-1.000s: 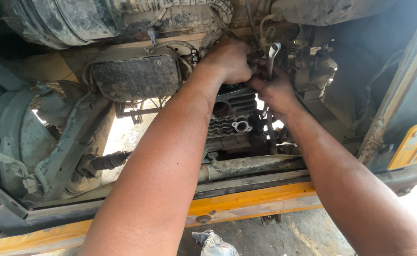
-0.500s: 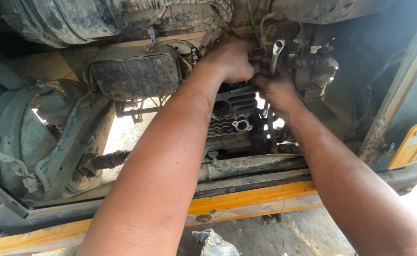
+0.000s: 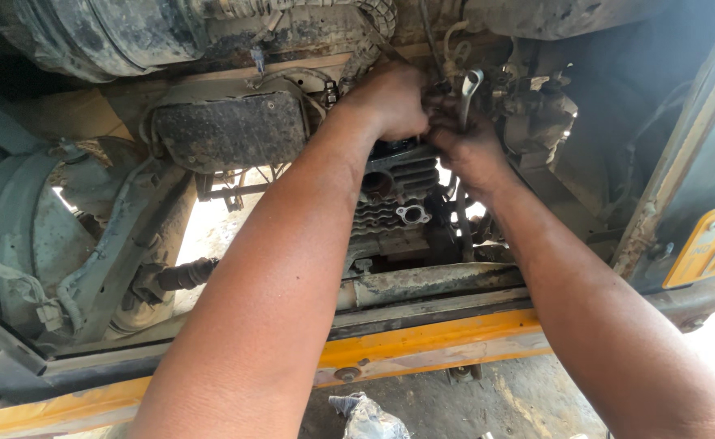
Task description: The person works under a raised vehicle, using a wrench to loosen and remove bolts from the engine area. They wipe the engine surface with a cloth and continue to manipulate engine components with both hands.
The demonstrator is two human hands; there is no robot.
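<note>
— Grimy underside of a vehicle fills the view, with a yellow painted sill rail [image 3: 422, 349] running across the bottom. What sits on the far left?

— On the left, a dull grey-green rounded metal housing [image 3: 16, 219] with a dirty ribbed bracket [image 3: 121, 244] leaning against it. Above it hangs a mud-caked dark cylindrical tank [image 3: 105, 32]. Just right of the housing is a flat, black, rough-textured rectangular cover [image 3: 227, 130].

— And the hands?

— The left hand [image 3: 390, 102] reaches up past that cover and is curled shut on something in the engine bay; its own knuckles hide what it grips, so I cannot tell the part. Touching it on the right, the right hand [image 3: 471, 150] is closed around the shaft of a silver metal spanner [image 3: 469, 89], whose open end sticks upright just above the fingers.

— What lies beneath them?

— A dark finned metal engine block [image 3: 398, 199], oily, with a small bright oval flange [image 3: 412, 215] on its front. Both forearms cross in front of it and hide much of it. Below the block runs a rusty horizontal bar [image 3: 430, 280].

— What crowds the right side?

— A dusty grey cast fitting [image 3: 536, 114] just beside the spanner, loose pale hoses [image 3: 455, 41] above, then a chipped slanting door pillar [image 3: 682, 179] and a yellow plate [image 3: 711, 248] at the edge. A crumpled grey rag [image 3: 365, 415] lies on the ground under the rail.
</note>
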